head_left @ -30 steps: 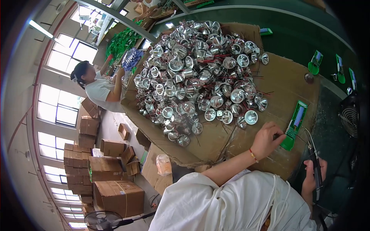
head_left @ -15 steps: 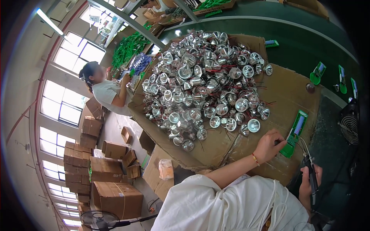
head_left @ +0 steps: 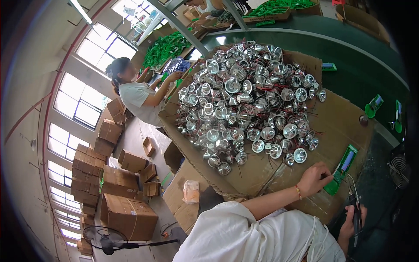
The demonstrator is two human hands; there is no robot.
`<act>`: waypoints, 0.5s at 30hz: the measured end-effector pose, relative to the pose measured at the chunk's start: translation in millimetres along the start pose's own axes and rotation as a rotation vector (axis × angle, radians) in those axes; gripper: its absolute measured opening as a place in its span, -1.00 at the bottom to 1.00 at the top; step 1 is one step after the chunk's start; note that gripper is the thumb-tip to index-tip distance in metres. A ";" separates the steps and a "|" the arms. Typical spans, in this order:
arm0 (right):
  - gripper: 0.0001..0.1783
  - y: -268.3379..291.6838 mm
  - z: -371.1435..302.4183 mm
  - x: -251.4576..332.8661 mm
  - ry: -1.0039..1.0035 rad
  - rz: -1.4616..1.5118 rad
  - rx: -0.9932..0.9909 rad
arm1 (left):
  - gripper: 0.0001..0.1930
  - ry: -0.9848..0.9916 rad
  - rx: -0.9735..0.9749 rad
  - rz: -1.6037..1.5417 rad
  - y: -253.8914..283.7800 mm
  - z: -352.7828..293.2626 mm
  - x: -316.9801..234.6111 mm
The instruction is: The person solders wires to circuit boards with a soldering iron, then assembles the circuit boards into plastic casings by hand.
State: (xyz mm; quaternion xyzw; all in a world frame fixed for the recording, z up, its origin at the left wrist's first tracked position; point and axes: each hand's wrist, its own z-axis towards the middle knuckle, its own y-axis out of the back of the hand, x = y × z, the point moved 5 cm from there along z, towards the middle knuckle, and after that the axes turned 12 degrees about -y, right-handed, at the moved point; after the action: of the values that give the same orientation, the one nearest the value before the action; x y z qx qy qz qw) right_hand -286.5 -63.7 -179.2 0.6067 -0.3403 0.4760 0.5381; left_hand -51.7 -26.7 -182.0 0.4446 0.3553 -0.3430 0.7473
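Observation:
A green plastic casing (head_left: 332, 185) with a pale purple cylindrical cell (head_left: 348, 160) in it lies at the right edge of the cardboard. My left hand (head_left: 315, 179) rests beside the casing's near end, fingers curled and closed; what they pinch, if anything, is hidden. My right hand (head_left: 348, 222) is wrapped round the black handle of a soldering iron (head_left: 357, 216). Its thin metal end reaches up toward the casing's near end; whether they touch I cannot tell. Beyond my left hand is a big heap of silvery reflector cups (head_left: 248, 100) with red and black wires.
More green casings (head_left: 374, 106) lie on the dark green belt (head_left: 349, 81) at the far right. A coiled metal holder (head_left: 398, 170) stands right of the cardboard (head_left: 345, 113). A co-worker (head_left: 139, 96) is at the left. Stacked cartons (head_left: 126, 216) and a fan (head_left: 104, 240) are lower left.
My view has swung, so the scene sits further right and lower in the picture. Both hands keep nearly the same places by the casing. The co-worker's arm reaches further forward.

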 end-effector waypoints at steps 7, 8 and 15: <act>-0.80 -1.0 -2.2 -0.7 -0.033 0.119 -0.013 | -0.88 0.032 -0.008 -0.031 -4.4 0.2 -3.3; -0.80 -1.7 -6.0 0.5 -0.052 0.149 -0.040 | -0.89 0.010 -0.018 -0.042 -2.8 -0.9 -3.7; -0.85 -20.6 7.6 1.9 -0.191 0.386 0.071 | -0.91 0.242 -0.032 -0.019 5.1 -3.1 9.8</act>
State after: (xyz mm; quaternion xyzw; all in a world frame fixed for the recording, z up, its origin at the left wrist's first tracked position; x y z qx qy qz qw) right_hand -265.2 -67.0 -183.9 0.5910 -0.4827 0.5223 0.3808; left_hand -43.1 -24.0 -189.1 0.4673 0.4525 -0.2880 0.7028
